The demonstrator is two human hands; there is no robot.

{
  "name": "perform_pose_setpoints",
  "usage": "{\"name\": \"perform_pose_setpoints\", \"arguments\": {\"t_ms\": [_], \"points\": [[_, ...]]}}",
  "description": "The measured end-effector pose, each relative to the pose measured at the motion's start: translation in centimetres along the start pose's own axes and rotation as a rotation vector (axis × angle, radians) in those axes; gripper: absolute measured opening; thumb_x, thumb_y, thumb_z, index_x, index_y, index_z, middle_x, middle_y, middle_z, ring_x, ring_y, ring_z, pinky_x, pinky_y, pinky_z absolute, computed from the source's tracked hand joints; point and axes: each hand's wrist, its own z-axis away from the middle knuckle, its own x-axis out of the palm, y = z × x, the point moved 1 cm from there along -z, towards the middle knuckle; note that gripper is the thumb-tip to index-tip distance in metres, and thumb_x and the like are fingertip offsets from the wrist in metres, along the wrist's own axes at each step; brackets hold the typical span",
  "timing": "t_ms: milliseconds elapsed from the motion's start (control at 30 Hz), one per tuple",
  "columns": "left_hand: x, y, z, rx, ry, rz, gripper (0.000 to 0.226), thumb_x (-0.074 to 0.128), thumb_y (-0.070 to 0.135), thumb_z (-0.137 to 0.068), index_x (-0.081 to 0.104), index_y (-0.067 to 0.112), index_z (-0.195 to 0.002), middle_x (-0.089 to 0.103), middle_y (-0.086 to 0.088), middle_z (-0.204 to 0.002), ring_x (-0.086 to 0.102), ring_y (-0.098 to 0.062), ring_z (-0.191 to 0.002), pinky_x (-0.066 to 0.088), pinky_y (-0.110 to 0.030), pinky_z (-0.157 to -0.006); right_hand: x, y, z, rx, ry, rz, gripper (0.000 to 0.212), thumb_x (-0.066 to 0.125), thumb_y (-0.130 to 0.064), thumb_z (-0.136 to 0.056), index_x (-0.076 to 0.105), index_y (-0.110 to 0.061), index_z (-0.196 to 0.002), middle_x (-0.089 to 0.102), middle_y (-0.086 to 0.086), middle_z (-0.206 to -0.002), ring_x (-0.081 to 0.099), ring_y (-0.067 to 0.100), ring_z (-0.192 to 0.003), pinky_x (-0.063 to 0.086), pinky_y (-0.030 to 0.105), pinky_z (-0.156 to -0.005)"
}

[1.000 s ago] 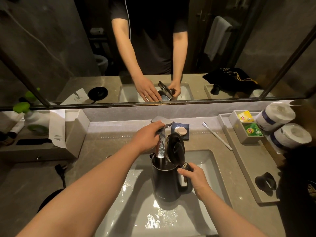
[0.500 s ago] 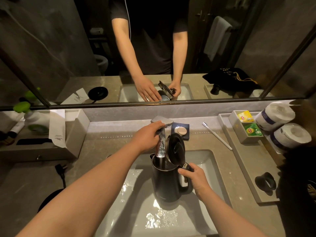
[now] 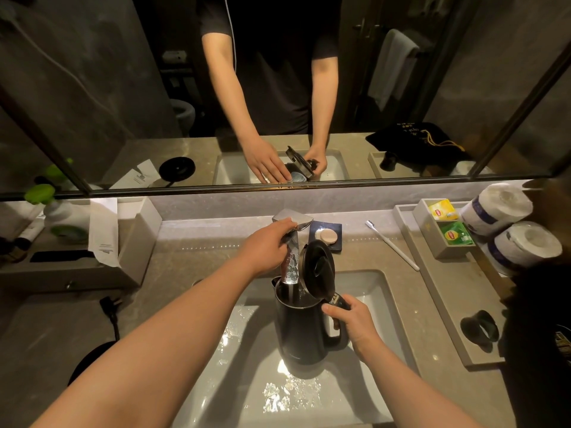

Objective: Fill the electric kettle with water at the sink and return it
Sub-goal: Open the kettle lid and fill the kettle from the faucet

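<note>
A black electric kettle (image 3: 301, 332) stands upright in the white sink basin (image 3: 380, 291), its lid (image 3: 319, 268) flipped open. My right hand (image 3: 352, 322) grips its handle. The chrome faucet (image 3: 292, 242) reaches over the kettle's mouth, and a thin stream of water runs from it into the kettle. My left hand (image 3: 267, 247) is closed on the faucet's lever at the top. The round black kettle base (image 3: 89, 362) lies on the counter at the lower left, partly hidden behind my left forearm, with its plug (image 3: 109, 304) lying loose.
A grey tissue box (image 3: 136, 239) sits at the left. A soap dish (image 3: 327, 234) and a toothbrush (image 3: 392, 245) lie behind the sink. At the right, a grey tray (image 3: 445, 291) carries tea bags (image 3: 455, 233), toilet rolls (image 3: 522, 245) and a black cup (image 3: 479, 329). A mirror spans the wall.
</note>
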Motion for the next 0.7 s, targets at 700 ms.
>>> {"name": "perform_pose_setpoints", "arguments": {"t_ms": [700], "points": [[0.14,-0.21,-0.09,-0.025,-0.028,-0.029,0.057,0.054,0.012,-0.081,0.042,0.031,-0.133,0.046,0.000,-0.142,0.047,-0.024,-0.122,0.039,-0.038,-0.094,0.10,0.55,0.16,-0.001,-0.003,-0.017,0.035,0.084,-0.032,-0.060,0.067,-0.007,-0.078,0.064,-0.005,-0.059,0.058,0.021,-0.067,0.048,0.037,-0.063]]}}
